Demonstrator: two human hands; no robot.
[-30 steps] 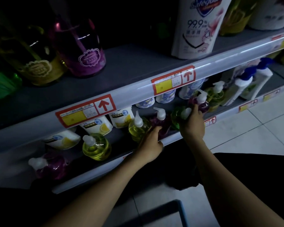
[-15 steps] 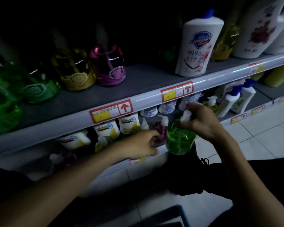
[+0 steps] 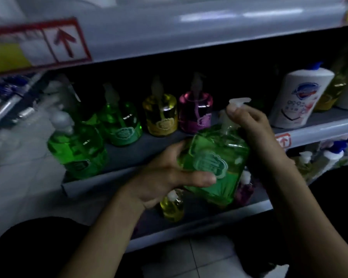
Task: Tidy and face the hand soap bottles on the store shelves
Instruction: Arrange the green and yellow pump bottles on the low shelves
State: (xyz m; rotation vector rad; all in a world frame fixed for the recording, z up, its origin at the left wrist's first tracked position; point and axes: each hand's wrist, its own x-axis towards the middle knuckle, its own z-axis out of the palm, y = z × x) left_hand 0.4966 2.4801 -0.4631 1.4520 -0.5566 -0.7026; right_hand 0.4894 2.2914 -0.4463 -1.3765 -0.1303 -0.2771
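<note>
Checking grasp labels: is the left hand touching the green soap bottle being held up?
Touching. The head view shows the left hand wrapped around the green soap bottle, thumb across its label, while the right hand grips its pump.

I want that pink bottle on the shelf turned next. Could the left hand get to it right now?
Probably not yet: the left hand is gripping the green bottle, which also hangs before the pink bottle.
</note>
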